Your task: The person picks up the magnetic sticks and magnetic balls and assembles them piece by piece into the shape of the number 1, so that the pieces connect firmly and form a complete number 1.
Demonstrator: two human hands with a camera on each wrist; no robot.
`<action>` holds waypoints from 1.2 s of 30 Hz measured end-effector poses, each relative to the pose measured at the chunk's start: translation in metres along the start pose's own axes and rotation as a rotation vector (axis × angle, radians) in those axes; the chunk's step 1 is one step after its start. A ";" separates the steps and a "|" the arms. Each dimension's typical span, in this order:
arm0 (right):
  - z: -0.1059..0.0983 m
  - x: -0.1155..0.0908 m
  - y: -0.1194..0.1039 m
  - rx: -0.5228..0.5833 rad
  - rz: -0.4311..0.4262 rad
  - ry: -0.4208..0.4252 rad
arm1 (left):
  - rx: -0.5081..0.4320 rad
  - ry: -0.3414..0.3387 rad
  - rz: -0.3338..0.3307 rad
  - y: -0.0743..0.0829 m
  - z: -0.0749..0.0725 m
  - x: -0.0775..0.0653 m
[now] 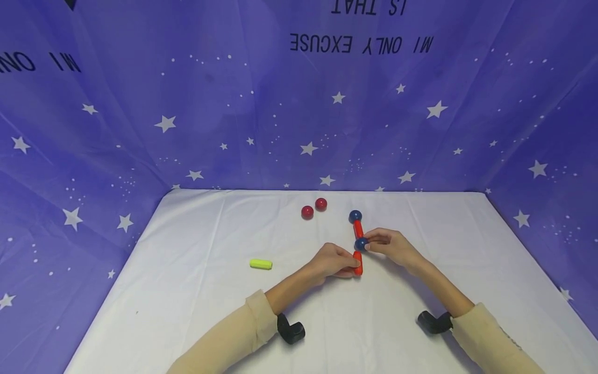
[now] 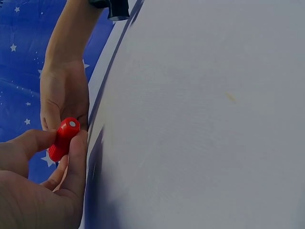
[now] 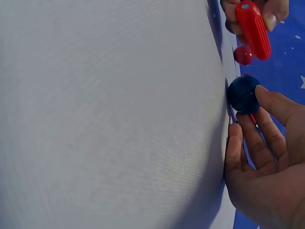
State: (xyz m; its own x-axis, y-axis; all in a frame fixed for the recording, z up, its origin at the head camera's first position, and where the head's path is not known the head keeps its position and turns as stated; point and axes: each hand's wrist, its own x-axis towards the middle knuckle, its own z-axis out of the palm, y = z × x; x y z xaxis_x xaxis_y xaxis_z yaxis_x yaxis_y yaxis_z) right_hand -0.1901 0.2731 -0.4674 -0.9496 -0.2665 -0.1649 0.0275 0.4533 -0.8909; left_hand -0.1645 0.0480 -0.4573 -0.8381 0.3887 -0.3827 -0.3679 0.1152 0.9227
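Note:
My left hand [image 1: 333,261] pinches a red magnetic rod [image 1: 358,263] between thumb and fingers, its near end tipped toward me. In the left wrist view the rod [image 2: 65,139] shows a pale round spot on its end. My right hand [image 1: 391,246] holds a blue ball [image 1: 361,244] by thumb and fingertips. A second red rod [image 1: 358,229] runs from that ball to another blue ball [image 1: 355,216] farther back. In the right wrist view a gap shows between the held rod [image 3: 253,31] and the held ball [image 3: 244,94].
Two red balls [image 1: 307,212] lie toward the back of the white-covered table [image 1: 210,311]. A yellow rod [image 1: 260,264] lies to the left of my left hand. A purple star-patterned cloth [image 1: 280,119] hangs behind and at the sides.

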 end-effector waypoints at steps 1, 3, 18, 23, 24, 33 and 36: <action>0.000 0.000 0.000 0.002 -0.001 -0.001 | -0.002 0.002 -0.002 0.000 0.001 0.001; 0.000 0.000 0.000 0.000 0.002 -0.003 | -0.003 -0.003 -0.007 0.000 0.003 0.003; 0.001 0.001 -0.001 -0.018 0.002 0.008 | 0.017 0.017 -0.030 -0.002 0.012 0.016; 0.001 0.001 -0.001 0.000 -0.001 0.005 | 0.027 0.027 -0.030 -0.001 0.014 0.018; 0.001 0.001 0.000 0.002 0.000 0.004 | 0.028 0.026 -0.029 -0.001 0.014 0.018; 0.000 0.002 0.003 0.006 -0.016 0.000 | 0.025 0.033 -0.039 0.002 0.017 0.019; 0.000 0.002 0.004 0.001 -0.017 -0.001 | 0.026 0.030 -0.030 0.001 0.018 0.020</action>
State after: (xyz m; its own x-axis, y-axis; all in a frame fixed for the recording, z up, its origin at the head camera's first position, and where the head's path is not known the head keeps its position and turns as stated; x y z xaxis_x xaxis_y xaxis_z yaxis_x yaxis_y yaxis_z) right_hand -0.1919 0.2749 -0.4714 -0.9497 -0.2749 -0.1497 0.0113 0.4477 -0.8941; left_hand -0.1748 0.0723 -0.4630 -0.8388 0.3571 -0.4109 -0.3827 0.1498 0.9116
